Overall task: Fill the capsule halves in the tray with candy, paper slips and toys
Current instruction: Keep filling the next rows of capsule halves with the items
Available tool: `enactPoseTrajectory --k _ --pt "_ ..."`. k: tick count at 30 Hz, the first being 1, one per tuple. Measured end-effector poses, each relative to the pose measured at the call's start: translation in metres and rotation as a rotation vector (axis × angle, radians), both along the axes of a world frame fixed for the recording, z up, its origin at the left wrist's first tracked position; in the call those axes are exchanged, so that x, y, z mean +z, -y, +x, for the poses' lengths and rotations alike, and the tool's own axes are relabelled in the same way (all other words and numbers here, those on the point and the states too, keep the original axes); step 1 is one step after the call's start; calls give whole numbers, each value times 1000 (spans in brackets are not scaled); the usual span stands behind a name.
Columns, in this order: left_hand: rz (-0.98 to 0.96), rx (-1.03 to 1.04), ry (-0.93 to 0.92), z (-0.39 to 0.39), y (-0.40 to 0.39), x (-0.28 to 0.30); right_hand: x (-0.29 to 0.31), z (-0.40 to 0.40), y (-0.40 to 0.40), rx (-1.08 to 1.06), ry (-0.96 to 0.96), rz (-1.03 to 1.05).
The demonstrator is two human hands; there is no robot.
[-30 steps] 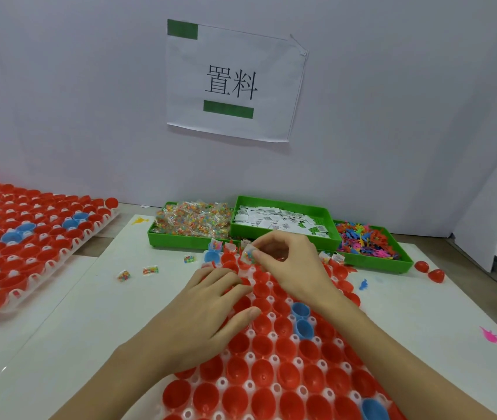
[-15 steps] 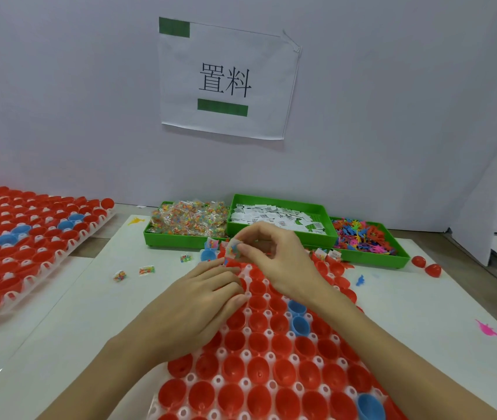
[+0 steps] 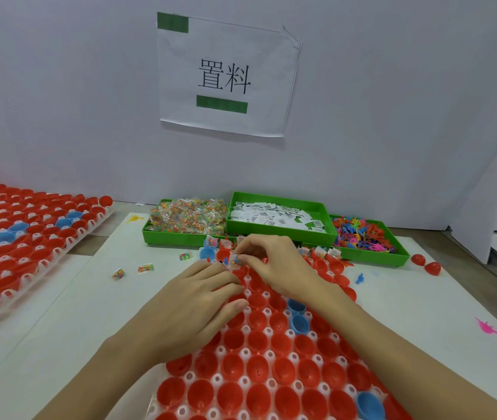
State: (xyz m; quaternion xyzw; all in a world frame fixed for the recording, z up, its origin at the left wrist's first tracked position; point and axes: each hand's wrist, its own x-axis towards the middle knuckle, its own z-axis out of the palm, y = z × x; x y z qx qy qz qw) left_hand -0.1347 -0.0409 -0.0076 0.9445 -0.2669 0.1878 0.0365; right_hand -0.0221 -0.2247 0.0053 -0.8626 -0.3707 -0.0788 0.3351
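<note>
A small candy packet [image 3: 235,262] is pinched between the thumb and fingertips of the right hand [image 3: 277,265], held just above the far rows of the tray [image 3: 242,380] of red and blue capsule halves that lies on the near middle of the white tabletop [image 3: 68,322]. The left hand [image 3: 192,304] lies palm down on the tray just beside it, its fingers loosely bent and resting on the red cups, with small bits showing at its fingertips; whether it grips any of them cannot be told. Along the tray's far edge several cups already carry packets and paper pieces standing up in them, while the nearer rows show bare red cups with a few blue ones among them. Past the tray, at the tabletop's far edge, stand three green bins side by side: the candy bin [image 3: 186,219] to the left, the paper slip bin [image 3: 280,218] in the middle, the toy bin [image 3: 365,237] to the right. Loose candy packets [image 3: 145,268] lie on the tabletop left of the tray; a pink toy [image 3: 488,327] lies near the right edge, and two red capsule halves [image 3: 425,263] sit beyond the toy bin. A second filled tray [image 3: 26,237] rests off the left edge, and a paper sign [image 3: 226,77] hangs on the wall behind.
</note>
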Motion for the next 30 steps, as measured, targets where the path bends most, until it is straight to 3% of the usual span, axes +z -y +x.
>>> enactPoseTrajectory --k 10,30 --pt "-47 1 -30 -2 0 -1 7 7 -4 -79 -73 -247" --pt "-33 29 -120 -1 -2 0 42 14 -10 -92 -232 -375"
